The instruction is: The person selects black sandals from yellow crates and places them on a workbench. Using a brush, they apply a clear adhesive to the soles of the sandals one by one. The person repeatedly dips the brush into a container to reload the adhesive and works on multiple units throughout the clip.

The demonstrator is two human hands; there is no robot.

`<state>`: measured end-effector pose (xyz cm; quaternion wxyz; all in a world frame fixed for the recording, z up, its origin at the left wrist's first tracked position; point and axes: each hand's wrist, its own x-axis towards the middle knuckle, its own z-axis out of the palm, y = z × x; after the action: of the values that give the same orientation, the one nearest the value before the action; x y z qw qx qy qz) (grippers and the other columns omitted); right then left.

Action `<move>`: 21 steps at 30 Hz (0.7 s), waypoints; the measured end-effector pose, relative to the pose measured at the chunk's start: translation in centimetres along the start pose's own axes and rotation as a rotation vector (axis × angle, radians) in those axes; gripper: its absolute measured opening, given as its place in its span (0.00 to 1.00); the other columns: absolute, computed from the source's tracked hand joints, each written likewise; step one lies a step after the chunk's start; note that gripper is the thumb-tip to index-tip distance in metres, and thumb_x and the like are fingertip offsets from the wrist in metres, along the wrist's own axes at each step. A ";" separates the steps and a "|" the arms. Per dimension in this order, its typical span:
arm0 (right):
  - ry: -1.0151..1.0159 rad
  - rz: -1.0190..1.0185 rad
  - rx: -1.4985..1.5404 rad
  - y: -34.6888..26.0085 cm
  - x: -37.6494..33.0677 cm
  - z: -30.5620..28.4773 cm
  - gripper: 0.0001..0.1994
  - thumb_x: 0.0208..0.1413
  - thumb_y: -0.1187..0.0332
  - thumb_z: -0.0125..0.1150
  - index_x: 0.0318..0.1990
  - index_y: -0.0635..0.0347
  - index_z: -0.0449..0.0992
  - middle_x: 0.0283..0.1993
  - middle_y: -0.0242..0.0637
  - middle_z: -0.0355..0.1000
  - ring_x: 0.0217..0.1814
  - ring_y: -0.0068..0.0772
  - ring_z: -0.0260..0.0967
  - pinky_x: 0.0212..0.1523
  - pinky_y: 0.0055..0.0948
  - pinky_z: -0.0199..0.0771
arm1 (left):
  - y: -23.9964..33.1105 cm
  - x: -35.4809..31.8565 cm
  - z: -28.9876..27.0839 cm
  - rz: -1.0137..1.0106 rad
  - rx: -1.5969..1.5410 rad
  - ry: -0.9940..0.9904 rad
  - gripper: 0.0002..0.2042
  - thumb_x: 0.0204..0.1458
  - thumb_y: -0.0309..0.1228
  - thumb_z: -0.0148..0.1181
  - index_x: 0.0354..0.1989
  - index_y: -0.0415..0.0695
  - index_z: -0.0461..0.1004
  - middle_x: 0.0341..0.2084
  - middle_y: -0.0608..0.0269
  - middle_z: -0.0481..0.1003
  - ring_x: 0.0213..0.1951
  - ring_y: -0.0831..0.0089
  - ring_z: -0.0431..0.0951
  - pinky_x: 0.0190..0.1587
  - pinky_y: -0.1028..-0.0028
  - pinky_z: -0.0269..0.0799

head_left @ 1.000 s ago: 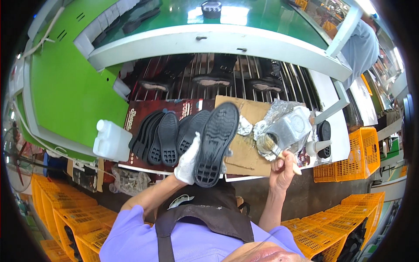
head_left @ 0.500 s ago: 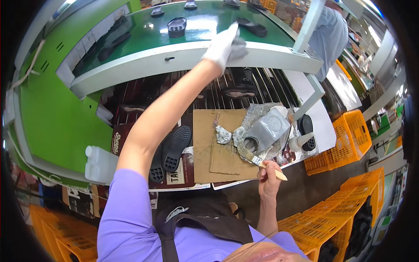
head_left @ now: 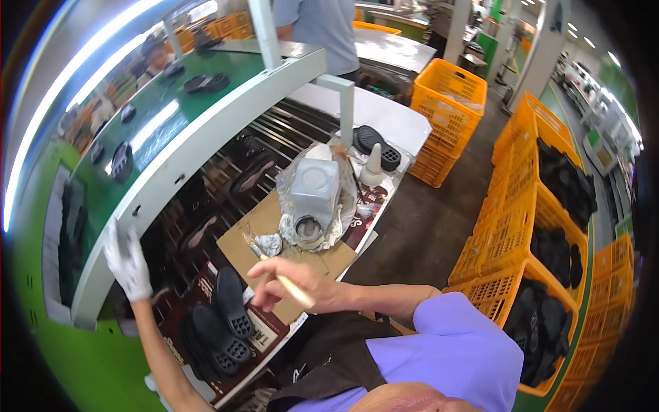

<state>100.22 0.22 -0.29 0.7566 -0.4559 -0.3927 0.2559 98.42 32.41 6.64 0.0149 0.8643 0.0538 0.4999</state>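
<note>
My left hand [head_left: 128, 264], in a white glove, is beside the pale rail [head_left: 195, 161] of the green conveyor, fingers stretched out and nothing in them. In my bare right hand [head_left: 312, 285] is a paintbrush with a pale wooden handle [head_left: 294, 291], its bristles pointing toward a crumpled whitish wad [head_left: 268, 244] on the cardboard [head_left: 240, 230]. Beyond it a cloudy plastic container [head_left: 317, 178] lies tilted on crumpled plastic film, its cut mouth facing me. Black shoe soles [head_left: 232, 301] lie side by side between my two arms.
A white nozzle bottle [head_left: 373, 168] and another black sole [head_left: 384, 152] stand at the bench's right end. Shoe soles [head_left: 206, 83] lie on the green belt [head_left: 154, 103]. Orange crates [head_left: 449, 93] line the right, several filled with black soles. A person in light blue [head_left: 319, 34] stands beyond.
The view has swung to the right. My left hand has drawn back from over the belt to the rail's near side. My right hand has carried the brush away from the container's mouth, leftward.
</note>
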 end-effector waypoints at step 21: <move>-0.697 -0.348 0.062 -5.0 3.1 7.4 0.15 0.49 0.80 0.46 0.47 0.69 0.66 0.43 0.49 0.67 0.46 0.48 0.66 0.46 0.37 0.66 | 1.6 -2.8 -1.6 -0.573 -0.678 -0.164 0.16 0.59 0.35 0.46 0.24 0.38 0.71 0.18 0.66 0.69 0.21 0.82 0.64 0.26 0.81 0.58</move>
<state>95.95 3.88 7.29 0.6234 -0.2451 -0.6896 0.2752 95.74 30.50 5.17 0.4395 0.7974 0.1228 0.3949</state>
